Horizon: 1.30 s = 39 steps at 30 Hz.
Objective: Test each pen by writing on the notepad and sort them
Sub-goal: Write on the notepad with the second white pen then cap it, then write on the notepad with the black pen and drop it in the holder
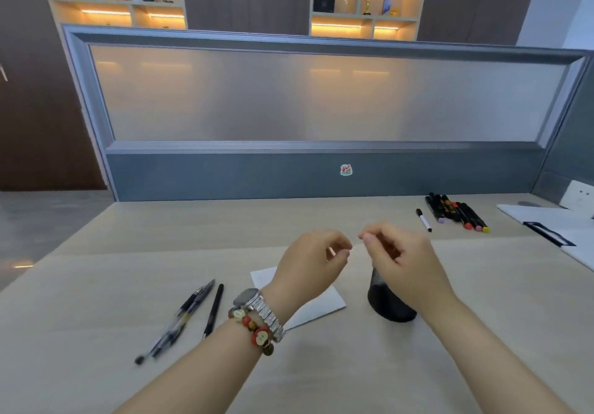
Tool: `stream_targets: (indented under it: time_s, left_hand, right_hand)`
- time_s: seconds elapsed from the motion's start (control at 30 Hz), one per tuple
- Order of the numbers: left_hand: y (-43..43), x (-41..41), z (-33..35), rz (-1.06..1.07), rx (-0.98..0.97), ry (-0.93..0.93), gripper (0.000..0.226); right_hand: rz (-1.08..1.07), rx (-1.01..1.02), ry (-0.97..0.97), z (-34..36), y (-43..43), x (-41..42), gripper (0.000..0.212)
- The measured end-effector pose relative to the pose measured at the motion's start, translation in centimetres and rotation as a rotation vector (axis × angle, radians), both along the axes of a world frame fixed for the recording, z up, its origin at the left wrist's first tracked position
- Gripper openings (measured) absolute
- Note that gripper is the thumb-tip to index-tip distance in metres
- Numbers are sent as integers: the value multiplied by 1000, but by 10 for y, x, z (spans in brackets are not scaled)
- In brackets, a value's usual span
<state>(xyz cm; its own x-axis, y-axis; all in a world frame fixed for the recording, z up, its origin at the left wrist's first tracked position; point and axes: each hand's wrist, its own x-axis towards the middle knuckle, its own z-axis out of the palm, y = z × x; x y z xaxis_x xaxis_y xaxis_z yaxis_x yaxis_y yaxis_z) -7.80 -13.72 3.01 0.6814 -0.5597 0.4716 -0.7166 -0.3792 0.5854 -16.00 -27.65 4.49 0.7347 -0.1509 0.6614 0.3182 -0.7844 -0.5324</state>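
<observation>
Pale wood-grain desk (96,285) stretched out in front of me, backed by a grey partition (289,176) with a frosted panel and a small sticker (346,170) low on it; lit shelves (360,18) glowed behind that.

I held both hands up above the desk, close together but not touching. My left hand (308,262) was loosely curled, thumb and forefinger nearly meeting, and I could see nothing gripped in it. My right hand (398,253) was curled the same way, fingertips pinched toward the left; whether something thin sat between them I could not tell, as the fingers were blurred. A metal watch (257,307) and a beaded bracelet (257,333) sat on my left wrist.

Under my left hand lay the white notepad (324,307), partly hidden by the wrist. Just to its right, below my right hand, stood a black mesh pen cup (385,301). To the left of the notepad lay a group of dark pens (180,317), two side by side and a third black one (213,309) just beside them, all pointing away from me.

Far off on the right, near the partition, a row of markers (456,213) with coloured caps lay touching one another, with a single slim marker (423,220) apart on their left. White papers and a black clipboard (546,232) lay at the right edge.
</observation>
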Motion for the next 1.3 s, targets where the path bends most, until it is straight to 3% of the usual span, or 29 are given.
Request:
stream_targets:
  time_s: [0.47,0.7,0.9,1.0,1.17,1.3]
  left_hand:
    - [160,60,-59,472,320,43,18]
    - [162,74,-69,472,295,12,19]
    - [160,80,-74,428,204,-2,15]
    - [161,81,-73,415,131,1,13]
    - [151,80,-69,333,-28,132,11]
    - [135,78,-66,252,-62,281,15]
  right_hand:
    - [146,50,460,-72,129,84,14]
    - [151,-250,731,-78,176,108,26]
    - [81,-253,842,-80,184,117,30]
    - [82,-70,835,-77,181,120,33]
    - [128,538,776,-54,143,129,19]
    - [159,717,708,-47,103,124,10]
